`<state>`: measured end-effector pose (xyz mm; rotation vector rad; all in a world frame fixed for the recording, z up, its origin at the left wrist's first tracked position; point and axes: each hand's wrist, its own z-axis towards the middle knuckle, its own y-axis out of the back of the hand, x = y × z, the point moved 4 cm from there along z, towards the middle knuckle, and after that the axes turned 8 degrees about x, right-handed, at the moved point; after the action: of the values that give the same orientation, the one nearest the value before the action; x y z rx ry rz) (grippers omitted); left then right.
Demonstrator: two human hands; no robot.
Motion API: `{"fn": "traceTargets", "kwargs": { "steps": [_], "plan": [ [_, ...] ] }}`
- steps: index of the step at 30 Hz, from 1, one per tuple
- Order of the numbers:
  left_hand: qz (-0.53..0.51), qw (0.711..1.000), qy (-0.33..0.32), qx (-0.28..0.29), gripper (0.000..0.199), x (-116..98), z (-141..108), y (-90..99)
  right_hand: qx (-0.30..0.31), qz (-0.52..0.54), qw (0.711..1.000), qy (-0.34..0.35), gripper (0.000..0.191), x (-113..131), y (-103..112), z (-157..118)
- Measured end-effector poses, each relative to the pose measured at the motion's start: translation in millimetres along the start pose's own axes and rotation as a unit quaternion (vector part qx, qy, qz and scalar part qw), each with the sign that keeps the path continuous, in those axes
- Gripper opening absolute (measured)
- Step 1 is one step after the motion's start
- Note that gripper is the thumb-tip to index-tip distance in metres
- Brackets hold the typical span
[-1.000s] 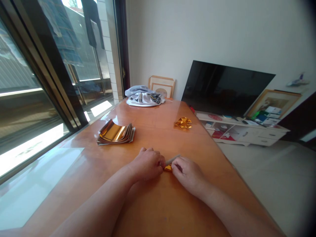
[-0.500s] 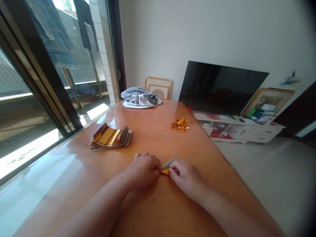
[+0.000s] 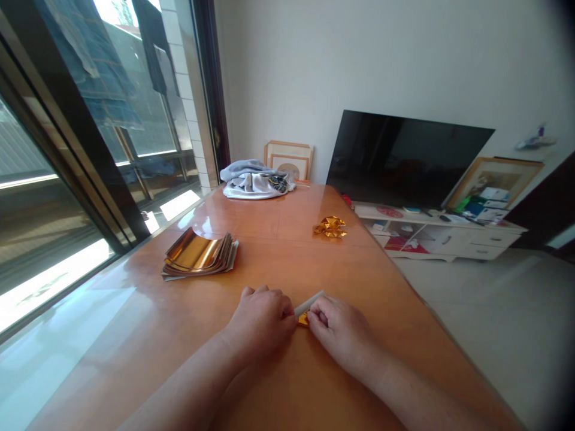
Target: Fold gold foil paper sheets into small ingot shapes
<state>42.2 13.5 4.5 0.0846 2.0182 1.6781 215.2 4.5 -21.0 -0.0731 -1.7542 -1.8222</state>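
Between my hands, low over the wooden table (image 3: 265, 257), is a small piece of gold foil paper (image 3: 303, 319) with a pale grey side folded up along its far edge. My left hand (image 3: 265, 314) pinches its left end, fingers curled. At the right end my right hand (image 3: 336, 326) grips it between thumb and bent fingers. Much of the paper is hidden by my fingers. A curled stack of gold foil sheets (image 3: 200, 256) lies farther off to the left. Beyond my right hand sits a crumpled or folded gold foil piece (image 3: 331, 227).
A heap of grey cloth (image 3: 256, 179) rests at the table's far end, with framed pictures (image 3: 290, 155) behind it. To the right, a large television (image 3: 404, 158) stands on a white cabinet (image 3: 449, 239). Glass sliding doors (image 3: 148, 120) run along the left.
My hands keep their hold on the foil paper and have shifted only slightly. The view has moved a little; the stack and the crumpled piece lie where they were.
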Motion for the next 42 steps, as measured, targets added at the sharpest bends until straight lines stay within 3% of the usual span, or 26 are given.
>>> {"fn": "traceTargets", "kwargs": {
  "steps": [9,42],
  "plan": [
    [0.009,0.999,0.036,-0.017,0.022,-3,2,-4.4,0.005,-0.002,1.0,0.002,0.014,1,-1,0],
    [0.057,0.998,0.04,-0.003,0.022,-15,1,-1.2,0.001,-0.02,1.0,0.0,0.014,3,0,1]
  ]
}}
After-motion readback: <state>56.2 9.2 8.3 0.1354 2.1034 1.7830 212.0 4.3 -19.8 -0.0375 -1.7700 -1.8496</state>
